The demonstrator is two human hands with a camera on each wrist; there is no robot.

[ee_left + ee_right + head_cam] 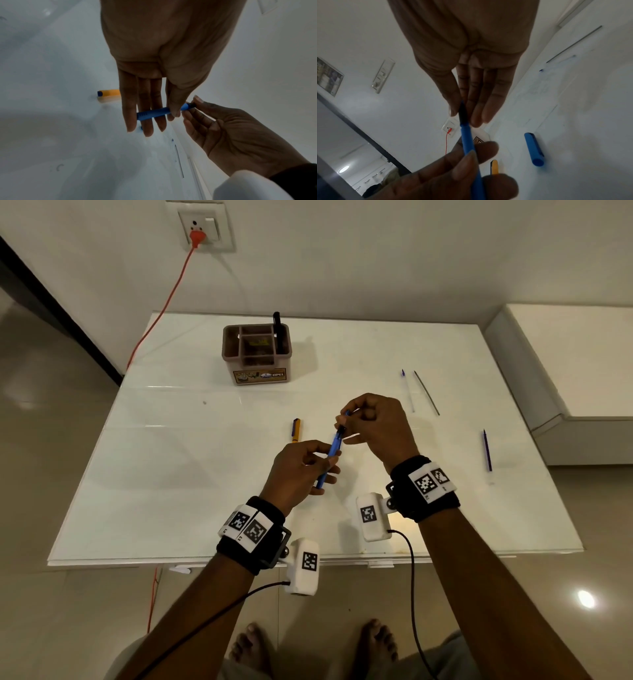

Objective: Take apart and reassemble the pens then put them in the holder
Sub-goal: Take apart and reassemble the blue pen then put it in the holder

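Note:
My left hand [325, 465] grips a blue pen barrel [330, 451] between thumb and fingers, held tilted above the table. My right hand [342, 429] pinches the black tip section [340, 434] at the barrel's upper end. The left wrist view shows the barrel [154, 112] lying across my left fingers [145, 121]. In the right wrist view the black tip [462, 113] sits between my right thumb and fingertips [476, 116]. A blue cap [534, 148] lies on the table. The brown holder [257, 371] stands at the back with a black pen [278, 332] in it.
A yellow pen piece [296, 430] lies left of my hands. Two thin refills [407, 390] [426, 392] lie at the back right of the white table [171, 474], and a purple refill [487, 450] lies further right. An orange cable [164, 302] runs from the wall socket.

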